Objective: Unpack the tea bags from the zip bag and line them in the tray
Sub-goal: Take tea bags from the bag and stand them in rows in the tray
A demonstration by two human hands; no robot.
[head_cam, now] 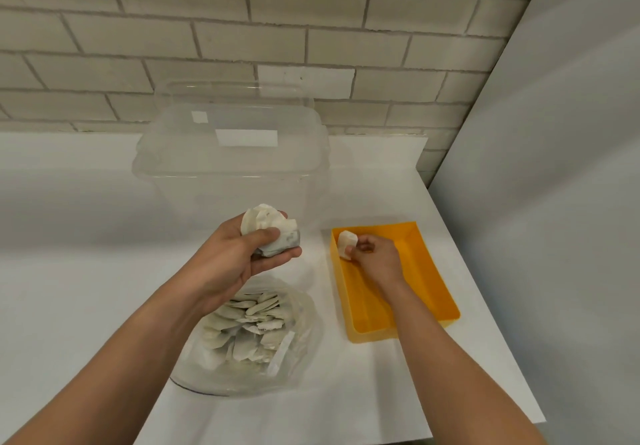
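Observation:
A clear zip bag point(301, 309) full of pale tea bags lies open on the white counter below my left forearm. My left hand point(235, 257) hovers above it and grips a bunch of tea bags point(270, 226). To the right stands an orange tray point(426, 271). My right hand point(375, 254) is inside the tray near its far left corner, pinching a single tea bag point(346, 242) against the left wall.
A large clear plastic container point(232, 157) with a lid stands behind my hands against the brick wall. A grey side wall point(554, 167) rises at the right. The white counter's right edge point(519, 368) runs close beyond the tray.

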